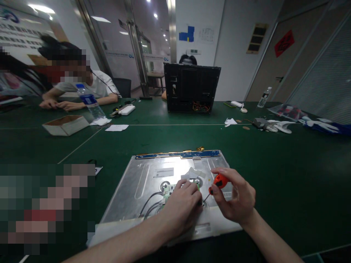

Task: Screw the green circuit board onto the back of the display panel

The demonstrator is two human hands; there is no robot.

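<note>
A flat metal display panel [142, 171] lies back side up on the table before me, with a blue circuit strip [175, 155] along its far edge. My right hand [237, 199] grips a small screwdriver [220, 181] with an orange and black handle. Its thin shaft slants down to the left, and the tip is near the fingers of my left hand [183, 204]. That hand is curled over a green circuit board [168, 190] and covers much of it; its fingertips are hidden. Dark cables [150, 203] run from the board's left side.
Across the green table [274, 164] stands a black monitor-like casing [192, 87] with exposed wires. To the left are an open box [65, 125], a water bottle [90, 100] and a seated person [101, 86]. Gloves [279, 126] and another bottle [264, 97] lie or stand at right.
</note>
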